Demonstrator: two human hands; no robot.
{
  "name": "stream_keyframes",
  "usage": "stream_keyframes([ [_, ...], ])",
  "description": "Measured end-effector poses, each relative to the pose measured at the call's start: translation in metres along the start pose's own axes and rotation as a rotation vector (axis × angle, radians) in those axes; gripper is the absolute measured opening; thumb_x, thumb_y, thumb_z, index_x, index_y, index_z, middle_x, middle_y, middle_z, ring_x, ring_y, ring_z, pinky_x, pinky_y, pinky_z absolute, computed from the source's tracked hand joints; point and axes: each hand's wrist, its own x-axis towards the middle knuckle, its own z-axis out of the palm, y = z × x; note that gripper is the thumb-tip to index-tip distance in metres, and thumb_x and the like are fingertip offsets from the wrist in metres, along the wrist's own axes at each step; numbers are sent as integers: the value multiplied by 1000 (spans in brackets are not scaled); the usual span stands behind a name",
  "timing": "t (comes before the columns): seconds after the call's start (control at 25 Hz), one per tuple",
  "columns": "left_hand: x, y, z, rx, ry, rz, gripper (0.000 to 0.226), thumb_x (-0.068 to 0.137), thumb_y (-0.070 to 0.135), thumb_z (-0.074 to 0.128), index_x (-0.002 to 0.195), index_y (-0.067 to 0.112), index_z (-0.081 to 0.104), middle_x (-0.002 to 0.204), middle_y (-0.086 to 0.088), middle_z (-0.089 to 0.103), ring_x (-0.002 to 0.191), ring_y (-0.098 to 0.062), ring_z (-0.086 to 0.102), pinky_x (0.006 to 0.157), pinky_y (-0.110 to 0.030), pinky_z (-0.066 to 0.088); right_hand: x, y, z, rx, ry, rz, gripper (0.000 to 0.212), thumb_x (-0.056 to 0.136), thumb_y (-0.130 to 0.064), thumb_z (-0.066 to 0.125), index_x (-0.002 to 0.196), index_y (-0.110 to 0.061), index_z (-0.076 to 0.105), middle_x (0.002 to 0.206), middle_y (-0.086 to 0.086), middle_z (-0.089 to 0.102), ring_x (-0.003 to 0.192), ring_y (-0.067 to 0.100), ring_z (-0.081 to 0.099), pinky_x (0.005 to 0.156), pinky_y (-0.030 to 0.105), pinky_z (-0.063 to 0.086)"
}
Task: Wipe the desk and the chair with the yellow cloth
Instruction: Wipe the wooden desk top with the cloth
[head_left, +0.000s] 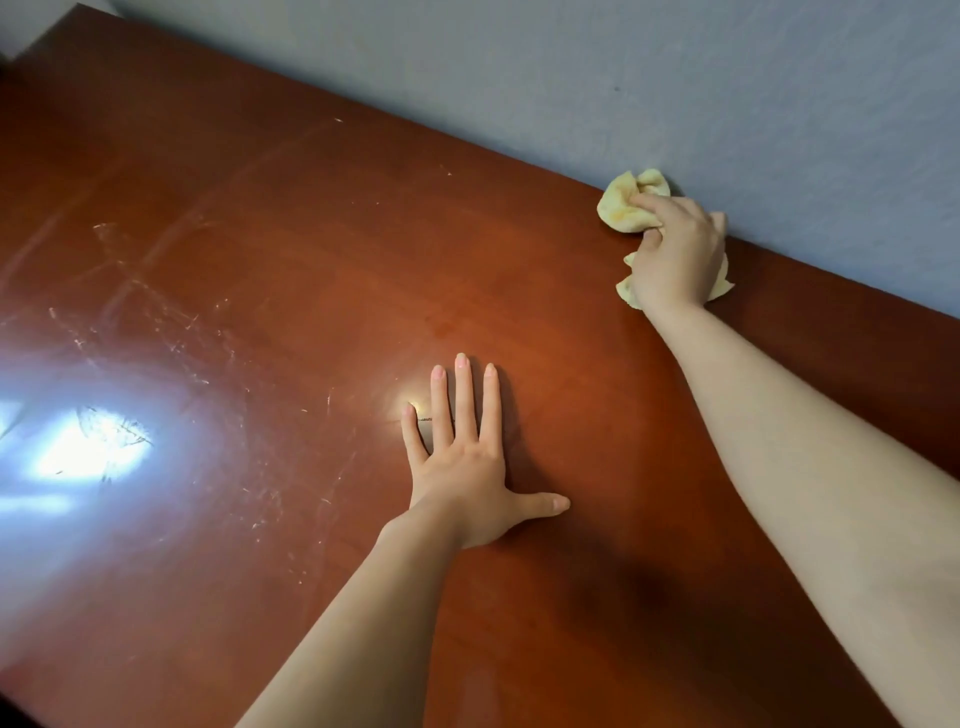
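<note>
A glossy reddish-brown wooden desk (291, 270) fills most of the head view. At its far right edge, against the wall, my right hand (678, 254) grips a crumpled yellow cloth (621, 205) and holds it down on the desk top. Parts of the cloth stick out beyond the fingers and beside the wrist. My left hand (465, 457) lies flat on the middle of the desk with its fingers straight and spread, palm down, holding nothing. The chair is not in view.
A grey-blue wall (623, 78) runs along the desk's far edge. Bright light glare (88, 452) and many fine scratches show on the left part of the desk top.
</note>
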Motion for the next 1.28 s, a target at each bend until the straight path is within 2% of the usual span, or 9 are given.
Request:
stream_keyframes([
  [0.28, 0, 1, -1, -4, 22, 25, 129, 60, 91, 43, 122, 29, -52, 138, 1, -52, 127, -23, -49, 101, -50, -30, -27, -14, 6, 16, -132, -169, 43, 93, -3, 47, 127, -26, 59, 126, -4, 59, 108, 26, 43, 90, 31, 36],
  [0.48, -1, -3, -8, -143, -16, 117, 114, 76, 72, 55, 147, 26, -22, 149, -1, -40, 132, -18, -43, 108, -46, -23, -52, -40, 15, 12, -303, -287, 47, 95, 0, 42, 132, -28, 54, 129, -5, 54, 110, 23, 40, 91, 25, 35],
  [0.6, -25, -21, -8, -331, 177, 229, 85, 89, 51, 56, 153, 29, 5, 157, 1, -22, 135, -10, -36, 110, -34, -17, -79, -68, 23, 16, -397, -414, 50, 95, 1, 41, 134, -29, 51, 129, -4, 52, 109, 23, 39, 92, 26, 33],
  [0.68, -57, -43, 5, -365, 373, 231, 76, 91, 45, 57, 152, 29, 15, 157, 7, -13, 138, -7, -32, 110, -27, -19, -108, -87, 29, 33, -469, -485, 52, 94, 2, 40, 134, -30, 50, 128, -5, 52, 107, 23, 38, 93, 23, 29],
  [0.76, -88, -69, 22, -374, 512, 133, 77, 89, 44, 60, 151, 29, 17, 158, 9, -8, 142, -9, -25, 111, -26, -21, -136, -103, 32, 71, -530, -526, 55, 93, 4, 39, 134, -30, 50, 127, -6, 52, 106, 21, 37, 93, 20, 26],
  [0.84, -117, -99, 37, -370, 572, -74, 85, 86, 49, 61, 152, 26, 13, 158, 6, -11, 143, -11, -25, 110, -28, -24, -169, -118, 31, 100, -583, -577, 57, 91, 6, 38, 134, -30, 50, 127, -6, 52, 106, 20, 37, 94, 20, 27],
  [1.0, -157, -154, 52, -443, 482, -514, 124, 59, 83, 50, 151, 25, -10, 150, 0, -36, 138, -16, -36, 110, -47, -20, -226, -138, 22, 117, -670, -629, 59, 92, 6, 38, 136, -32, 47, 129, -7, 51, 109, 17, 37, 98, 25, 33],
  [1.16, -184, -192, 55, -603, 419, -625, 147, 37, 89, 51, 148, 25, -20, 153, -5, -33, 141, -20, -30, 110, -56, -13, -276, -145, 7, 113, -764, -715, 58, 93, 7, 40, 136, -31, 48, 131, -7, 51, 109, 14, 36, 98, 23, 32],
  [1.28, -195, -204, 50, -976, 405, -592, 154, 35, 78, 67, 147, 23, -24, 152, 3, -35, 144, -17, -22, 116, -52, -3, -310, -136, -14, 156, -842, -751, 59, 90, 11, 41, 131, -30, 54, 128, -7, 54, 105, 10, 35, 96, 15, 27],
])
